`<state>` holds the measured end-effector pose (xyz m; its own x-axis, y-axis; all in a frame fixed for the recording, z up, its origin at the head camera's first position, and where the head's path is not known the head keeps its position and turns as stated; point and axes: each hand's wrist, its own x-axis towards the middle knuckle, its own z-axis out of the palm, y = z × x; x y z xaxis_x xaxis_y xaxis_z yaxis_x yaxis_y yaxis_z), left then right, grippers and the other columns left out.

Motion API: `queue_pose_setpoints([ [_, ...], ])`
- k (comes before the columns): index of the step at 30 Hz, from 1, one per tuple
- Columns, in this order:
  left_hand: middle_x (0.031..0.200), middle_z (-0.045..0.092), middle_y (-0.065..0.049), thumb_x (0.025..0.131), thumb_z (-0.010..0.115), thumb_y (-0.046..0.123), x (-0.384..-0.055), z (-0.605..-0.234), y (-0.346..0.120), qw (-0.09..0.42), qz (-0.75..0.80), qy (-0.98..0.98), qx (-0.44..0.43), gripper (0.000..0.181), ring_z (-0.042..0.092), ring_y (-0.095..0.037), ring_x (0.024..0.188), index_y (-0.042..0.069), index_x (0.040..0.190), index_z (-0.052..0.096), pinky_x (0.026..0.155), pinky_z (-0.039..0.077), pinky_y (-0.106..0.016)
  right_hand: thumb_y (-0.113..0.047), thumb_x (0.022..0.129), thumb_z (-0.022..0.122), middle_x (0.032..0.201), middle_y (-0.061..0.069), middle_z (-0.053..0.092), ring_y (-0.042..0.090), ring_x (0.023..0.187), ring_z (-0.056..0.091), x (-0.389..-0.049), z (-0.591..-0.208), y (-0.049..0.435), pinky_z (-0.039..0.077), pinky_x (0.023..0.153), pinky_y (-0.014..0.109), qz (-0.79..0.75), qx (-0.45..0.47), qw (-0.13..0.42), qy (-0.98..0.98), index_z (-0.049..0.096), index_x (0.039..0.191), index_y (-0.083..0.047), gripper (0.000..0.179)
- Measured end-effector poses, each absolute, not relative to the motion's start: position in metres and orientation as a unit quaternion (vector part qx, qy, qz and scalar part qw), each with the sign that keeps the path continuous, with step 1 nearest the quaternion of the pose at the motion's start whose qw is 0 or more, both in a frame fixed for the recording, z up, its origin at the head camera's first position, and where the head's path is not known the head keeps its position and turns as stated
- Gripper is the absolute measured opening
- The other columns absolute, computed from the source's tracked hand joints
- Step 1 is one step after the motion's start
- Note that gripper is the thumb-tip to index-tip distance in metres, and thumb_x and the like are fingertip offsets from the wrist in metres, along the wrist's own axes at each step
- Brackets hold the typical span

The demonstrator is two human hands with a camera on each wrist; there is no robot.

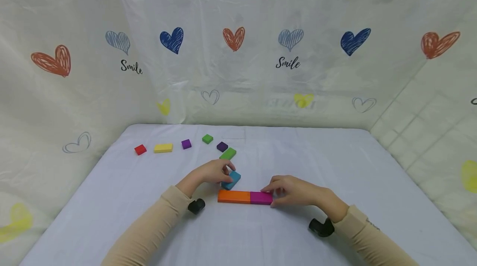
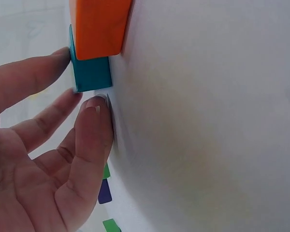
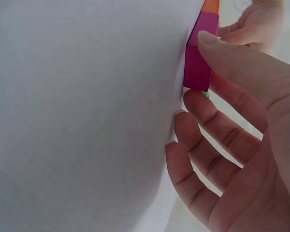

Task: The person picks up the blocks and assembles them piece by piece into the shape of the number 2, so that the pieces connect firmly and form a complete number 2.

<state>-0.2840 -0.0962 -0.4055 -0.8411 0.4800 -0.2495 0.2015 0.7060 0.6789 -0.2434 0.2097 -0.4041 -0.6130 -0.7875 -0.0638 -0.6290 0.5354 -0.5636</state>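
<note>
White tabletop [image 1: 328,154] — yellow block [image 1: 163,148], green block [image 1: 228,153] farther back — left hand [image 1: 213,171] pinches blue block [image 1: 234,177], right hand [image 1: 298,190] magenta block [image 1: 260,198].

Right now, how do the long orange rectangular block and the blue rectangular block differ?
The long orange rectangular block looks longer than the blue rectangular block. Head view: orange block runs left to right; blue block sits slanted. Left hand holds the blue block; no hand touches the orange block. Both are single-coloured.
</note>
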Motion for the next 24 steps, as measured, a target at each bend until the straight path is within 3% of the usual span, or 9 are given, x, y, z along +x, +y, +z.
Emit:
queue_pose_setpoints([
  [24, 0.105, 0.064, -0.004, 0.094, 0.077, 0.017, -0.2833, -0.4069, -0.0977, 0.207, 0.322, 0.905, 0.185, 0.034, 0.059, -0.021, 0.094, 0.010, 0.125, 0.065, 0.087, 0.055, -0.037, -0.023, 0.091, 0.080, 0.102, -0.011, 0.061, 0.007, 0.091, 0.058, -0.2437, -0.4044, 0.2103, 0.053, 0.080, 0.025, -0.245, -0.414, 0.156, 0.863, 0.074, 0.126, -0.012, 0.037],
])
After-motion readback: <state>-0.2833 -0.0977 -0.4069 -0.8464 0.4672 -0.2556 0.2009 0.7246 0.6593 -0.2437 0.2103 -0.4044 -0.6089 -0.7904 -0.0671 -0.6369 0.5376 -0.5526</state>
